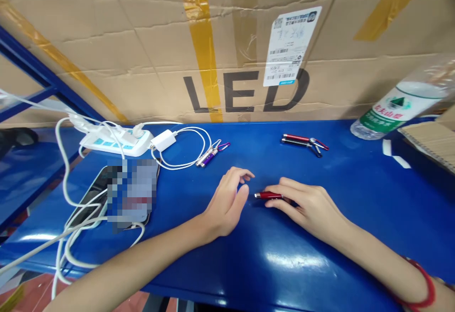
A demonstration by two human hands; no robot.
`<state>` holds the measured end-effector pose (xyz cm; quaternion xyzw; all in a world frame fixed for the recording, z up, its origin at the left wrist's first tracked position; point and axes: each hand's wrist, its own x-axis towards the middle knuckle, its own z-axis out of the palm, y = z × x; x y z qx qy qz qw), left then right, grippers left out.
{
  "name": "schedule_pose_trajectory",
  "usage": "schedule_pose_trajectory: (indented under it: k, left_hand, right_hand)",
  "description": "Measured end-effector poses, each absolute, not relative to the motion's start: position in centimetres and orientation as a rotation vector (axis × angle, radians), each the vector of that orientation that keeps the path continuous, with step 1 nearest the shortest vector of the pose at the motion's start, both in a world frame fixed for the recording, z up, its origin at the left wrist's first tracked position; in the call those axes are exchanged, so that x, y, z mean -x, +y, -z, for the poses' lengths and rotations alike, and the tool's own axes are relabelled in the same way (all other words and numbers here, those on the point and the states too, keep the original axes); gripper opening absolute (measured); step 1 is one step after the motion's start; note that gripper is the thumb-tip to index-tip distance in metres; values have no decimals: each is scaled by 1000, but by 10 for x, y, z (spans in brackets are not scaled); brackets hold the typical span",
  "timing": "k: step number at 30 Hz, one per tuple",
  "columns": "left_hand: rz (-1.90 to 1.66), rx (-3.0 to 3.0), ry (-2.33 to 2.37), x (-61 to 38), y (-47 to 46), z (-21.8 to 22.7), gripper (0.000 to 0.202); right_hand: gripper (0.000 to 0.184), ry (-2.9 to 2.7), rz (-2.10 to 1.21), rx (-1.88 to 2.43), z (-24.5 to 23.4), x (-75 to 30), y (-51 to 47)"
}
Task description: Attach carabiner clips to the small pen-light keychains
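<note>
My right hand (307, 205) rests on the blue table (270, 255), its fingers closed around a small red pen-shaped torch (267, 195) whose tip points left. My left hand (229, 203) lies just left of that tip, fingers loosely curved and apart, holding nothing. Farther back, two purple and silver torches with clips (212, 153) lie beside a white cable. Two more red and dark torches (304, 142) lie at the back right of centre.
A white power strip (115, 142) with plugs and looping white cables sits at the back left, by a phone (124, 198). A clear plastic bottle (398, 105) lies at the right. A large cardboard box marked LED (227, 41) stands behind the table.
</note>
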<state>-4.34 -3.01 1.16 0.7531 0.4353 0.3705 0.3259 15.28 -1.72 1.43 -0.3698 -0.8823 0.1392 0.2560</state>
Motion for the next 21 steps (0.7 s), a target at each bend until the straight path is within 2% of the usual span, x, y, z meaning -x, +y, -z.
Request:
schedule_pose_trajectory:
  k: [10, 21]
  left_hand:
    - [-942, -2038, 1188, 45, -32, -13, 27]
    - [-849, -2078, 1202, 48, -34, -19, 24]
  right_hand:
    - [35, -2389, -257, 933, -5, -152, -17]
    - [29, -2418, -115, 875, 10, -157, -7]
